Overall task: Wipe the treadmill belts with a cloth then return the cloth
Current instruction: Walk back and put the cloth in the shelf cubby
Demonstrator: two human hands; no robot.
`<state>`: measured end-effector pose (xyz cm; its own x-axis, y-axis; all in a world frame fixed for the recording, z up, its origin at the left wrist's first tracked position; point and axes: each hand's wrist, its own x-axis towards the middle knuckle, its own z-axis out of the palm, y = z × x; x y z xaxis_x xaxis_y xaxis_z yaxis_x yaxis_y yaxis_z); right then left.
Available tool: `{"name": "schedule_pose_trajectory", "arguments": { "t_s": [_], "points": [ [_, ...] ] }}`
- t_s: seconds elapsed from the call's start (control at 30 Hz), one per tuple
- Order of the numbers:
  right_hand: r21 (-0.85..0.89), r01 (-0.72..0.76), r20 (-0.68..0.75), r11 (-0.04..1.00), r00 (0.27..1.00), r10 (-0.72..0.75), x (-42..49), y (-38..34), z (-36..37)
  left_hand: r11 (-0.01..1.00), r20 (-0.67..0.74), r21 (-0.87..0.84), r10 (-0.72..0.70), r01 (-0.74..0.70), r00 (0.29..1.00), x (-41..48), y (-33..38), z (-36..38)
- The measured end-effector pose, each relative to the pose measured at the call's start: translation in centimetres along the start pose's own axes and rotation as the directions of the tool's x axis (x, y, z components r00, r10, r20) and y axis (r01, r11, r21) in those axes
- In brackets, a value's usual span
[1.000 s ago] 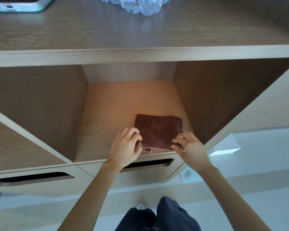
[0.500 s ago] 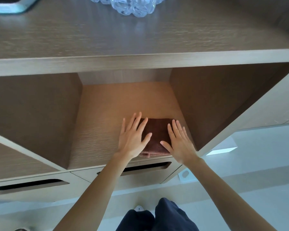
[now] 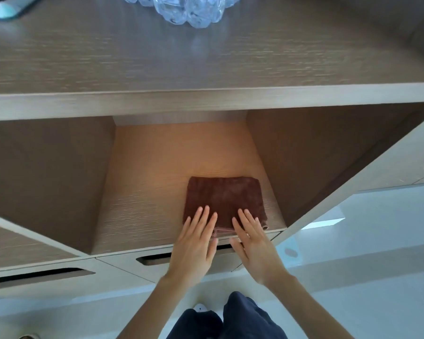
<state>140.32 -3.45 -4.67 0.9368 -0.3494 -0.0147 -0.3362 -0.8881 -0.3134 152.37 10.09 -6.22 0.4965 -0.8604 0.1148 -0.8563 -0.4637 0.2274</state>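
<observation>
A person is standing at a wooden shelving unit (image 3: 206,104) and looking down into its open middle compartment (image 3: 171,172), where a folded dark brown cloth (image 3: 223,199) is lying flat on the compartment floor, towards the front right corner and just beside the right wall. The left hand (image 3: 194,245) and the right hand (image 3: 252,243) are both spread wide, fingers straight and parted, gripping nothing; their fingertips (image 3: 207,209) are reaching over the near edge of the cloth, though whether they are pressing on the fabric or hovering just above it cannot be told from this angle. The palms are sitting out over the front lip of the shelf, above a slotted drawer pull (image 3: 154,259). A faceted glass piece (image 3: 189,11) is resting on the top surface, well apart from the cloth, and the corner of a pale blue device (image 3: 8,8) is showing at the upper left. No treadmill is appearing anywhere in view, so the wiping itself cannot be checked here; judging by the neatly folded cloth lying in the compartment with nothing in either hand, the return step is looking all but finished, with only the drawing away of the hands seemingly left to do.
</observation>
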Motion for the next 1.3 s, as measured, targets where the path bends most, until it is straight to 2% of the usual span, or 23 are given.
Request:
{"name": "schedule_pose_trajectory", "arguments": {
  "t_s": [0.1, 0.2, 0.4, 0.7, 0.9, 1.17, 1.3],
  "points": [
    [-0.102, -0.025, -0.002, 0.994, 1.0, 0.025, -0.2, 0.0, 0.3, 1.0, 0.055, 0.023, -0.016, 0.014, 0.998, -0.1, -0.1, 0.6],
    [-0.104, -0.049, 0.009, 0.993, 0.999, 0.05, 1.2, 0.5, -0.1, 1.0, 0.099, 0.017, -0.019, 0.017, 0.995, 1.1, -0.7, 1.0],
    [-0.286, -0.075, 0.064, 0.955, 0.993, 0.097, 6.5, 3.9, 0.2, 0.999, 0.1, 0.01, -0.035, 0.034, 0.994, 6.7, -1.4, 1.8],
    [-0.181, -0.145, 0.161, 0.973, 0.971, 0.174, 16.6, 7.7, -2.1, 0.988, 0.258, -0.054, -0.129, 0.147, 0.958, 17.4, -2.7, 1.3],
    [-0.12, -0.148, 0.192, 0.982, 0.967, 0.169, 20.0, 8.7, -3.5, 0.987, 0.345, -0.013, -0.147, 0.161, 0.927, 20.9, -3.5, 0.9],
    [-0.132, -0.177, 0.191, 0.975, 0.961, 0.2, 24.1, 9.4, -4.3, 0.983, 0.345, -0.003, -0.172, 0.185, 0.923, 25.0, -4.3, 1.0],
    [-0.211, -0.192, 0.215, 0.958, 0.947, 0.238, 22.7, 7.8, -4.9, 0.986, 0.239, 0.002, -0.162, 0.166, 0.957, 23.9, -3.9, 0.5]
  ]
}}
